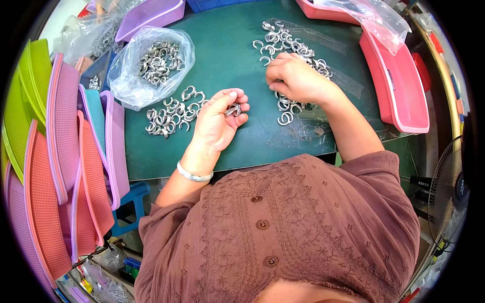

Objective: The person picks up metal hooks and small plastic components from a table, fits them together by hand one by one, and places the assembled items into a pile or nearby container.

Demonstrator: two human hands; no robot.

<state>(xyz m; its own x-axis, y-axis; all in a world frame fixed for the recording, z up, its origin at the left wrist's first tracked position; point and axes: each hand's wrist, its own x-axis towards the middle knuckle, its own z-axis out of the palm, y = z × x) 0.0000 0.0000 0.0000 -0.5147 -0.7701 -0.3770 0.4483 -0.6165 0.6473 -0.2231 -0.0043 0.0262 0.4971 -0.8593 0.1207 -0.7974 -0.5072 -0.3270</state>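
Observation:
My left hand (216,120), palm up with curled fingers, holds silver C-shaped metal rings (233,109); how many lie in it I cannot tell. A small pile of similar rings (164,118) lies on the green table just left of that hand. My right hand (300,78) reaches over a longer, loose spread of rings (270,37) on the table's right side. Its fingers are bent down and drawn together at the spread, and whatever is between the fingertips is hidden. Farther back on the left, a clear plastic bag (124,76) stands open with more rings (160,61) inside.
Green table (222,55) beneath everything. A pink basket (401,86) borders its right edge, with clear plastic (389,22) over it. Purple (151,17) and blue (217,4) trays stand at the back. Stacked coloured baskets (63,126) crowd the left; a fan (444,187) stands at right.

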